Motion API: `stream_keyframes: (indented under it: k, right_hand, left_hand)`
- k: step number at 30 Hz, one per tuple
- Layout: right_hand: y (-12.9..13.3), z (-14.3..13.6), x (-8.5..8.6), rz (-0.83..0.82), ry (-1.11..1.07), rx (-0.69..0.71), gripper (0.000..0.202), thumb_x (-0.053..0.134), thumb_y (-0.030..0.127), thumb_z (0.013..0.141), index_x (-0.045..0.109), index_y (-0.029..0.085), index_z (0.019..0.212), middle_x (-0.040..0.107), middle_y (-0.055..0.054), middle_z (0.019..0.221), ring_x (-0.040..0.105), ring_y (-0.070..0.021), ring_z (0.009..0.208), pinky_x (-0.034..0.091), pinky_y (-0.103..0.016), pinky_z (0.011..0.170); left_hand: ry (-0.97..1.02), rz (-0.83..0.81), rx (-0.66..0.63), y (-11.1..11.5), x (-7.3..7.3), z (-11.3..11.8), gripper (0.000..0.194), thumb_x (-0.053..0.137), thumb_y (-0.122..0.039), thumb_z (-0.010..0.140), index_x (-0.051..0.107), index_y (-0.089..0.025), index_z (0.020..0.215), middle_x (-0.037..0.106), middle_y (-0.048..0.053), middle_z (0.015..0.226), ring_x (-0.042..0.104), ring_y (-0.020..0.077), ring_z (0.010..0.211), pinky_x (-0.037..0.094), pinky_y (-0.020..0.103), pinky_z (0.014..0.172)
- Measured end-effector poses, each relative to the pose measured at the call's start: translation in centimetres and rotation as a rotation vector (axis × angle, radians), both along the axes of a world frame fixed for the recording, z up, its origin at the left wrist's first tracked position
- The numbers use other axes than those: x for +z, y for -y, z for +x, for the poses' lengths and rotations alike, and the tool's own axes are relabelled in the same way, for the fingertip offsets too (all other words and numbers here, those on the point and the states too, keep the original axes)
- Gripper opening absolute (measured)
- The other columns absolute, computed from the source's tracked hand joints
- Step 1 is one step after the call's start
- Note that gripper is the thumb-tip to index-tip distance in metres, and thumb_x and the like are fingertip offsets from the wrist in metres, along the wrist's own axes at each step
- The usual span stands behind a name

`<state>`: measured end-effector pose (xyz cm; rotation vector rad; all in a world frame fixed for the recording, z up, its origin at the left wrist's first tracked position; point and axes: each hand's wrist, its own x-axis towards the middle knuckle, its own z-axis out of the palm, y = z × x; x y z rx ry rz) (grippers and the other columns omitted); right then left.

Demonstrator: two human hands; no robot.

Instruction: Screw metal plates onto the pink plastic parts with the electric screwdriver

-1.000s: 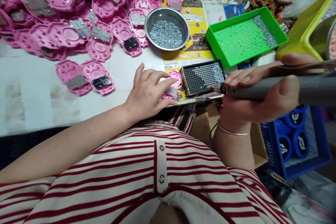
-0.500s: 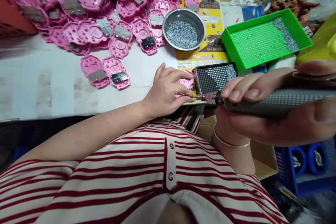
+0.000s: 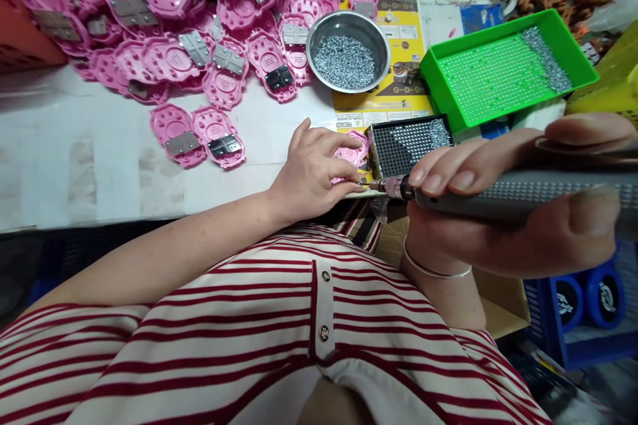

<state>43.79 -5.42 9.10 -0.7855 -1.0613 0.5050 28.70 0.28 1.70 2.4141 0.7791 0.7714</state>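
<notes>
My right hand (image 3: 498, 206) is wrapped round a grey electric screwdriver (image 3: 503, 202), held level with its bit pointing left. The bit's tip meets the fingertips of my left hand (image 3: 319, 166) at the table's front edge. Under those fingers lies a pink plastic cover (image 3: 355, 151), gripped at its edge and mostly hidden by the hand. Just right of it stands a black perforated screw tray (image 3: 399, 149) with small screws gathered at its right end. Two pink covers with metal plates (image 3: 219, 139) lie to the left of my left hand.
A steel bowl (image 3: 383, 66) full of small screws stands behind my left hand. A green perforated tray (image 3: 438, 89) with screws is at the right. Many pink covers (image 3: 164, 60) are heaped at the back left. Blue crates (image 3: 573, 355) sit low at the right.
My right hand and the screwdriver have shifted slightly left, toward my left hand. The left hand keeps its hold on the pink cover. The view has turned a little.
</notes>
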Motion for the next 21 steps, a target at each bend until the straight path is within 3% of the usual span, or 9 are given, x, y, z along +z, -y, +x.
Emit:
stream_keyframes:
  k: [3, 14, 21]
  right_hand:
    - [-0.8, -0.5, -0.4, 0.178, 0.018, -0.006, 0.018, 0.061, 0.035, 0.078, 0.07, 0.027, 0.091, 0.041, 0.008, 0.048, 0.042, -0.0087, 0.033, 0.043, -0.023, 0.032]
    - [-1.2, -1.0, -1.9, 0.134, 0.084, -0.038, 0.019, 0.061, 0.04, 0.083, 0.07, 0.031, 0.098, 0.045, 0.008, 0.055, 0.045, -0.0063, 0.041, 0.048, -0.02, 0.041]
    - [-3.4, -1.7, -4.1, 0.25, 0.046, -0.063, 0.025, 0.063, 0.04, 0.083, 0.068, 0.026, 0.104, 0.049, 0.008, 0.055, 0.042, -0.0068, 0.037, 0.041, -0.022, 0.034]
  left_hand:
    - [-0.015, 0.011, 0.012, 0.1, 0.1, 0.0, 0.004, 0.077, -0.033, 0.082, 0.079, -0.03, 0.08, 0.071, 0.001, 0.12, 0.059, 0.0246, 0.113, 0.026, 0.058, 0.118]
    - [-0.131, 0.028, 0.027, -0.7, -1.2, -1.3, 0.013, 0.075, -0.041, 0.086, 0.077, -0.029, 0.08, 0.074, -0.001, 0.119, 0.056, 0.027, 0.12, 0.018, 0.066, 0.121]
    - [-0.123, 0.013, 0.026, -0.9, -1.9, -2.2, 0.009, 0.077, -0.039, 0.084, 0.078, -0.032, 0.079, 0.077, -0.002, 0.115, 0.059, 0.0281, 0.118, 0.018, 0.07, 0.119]
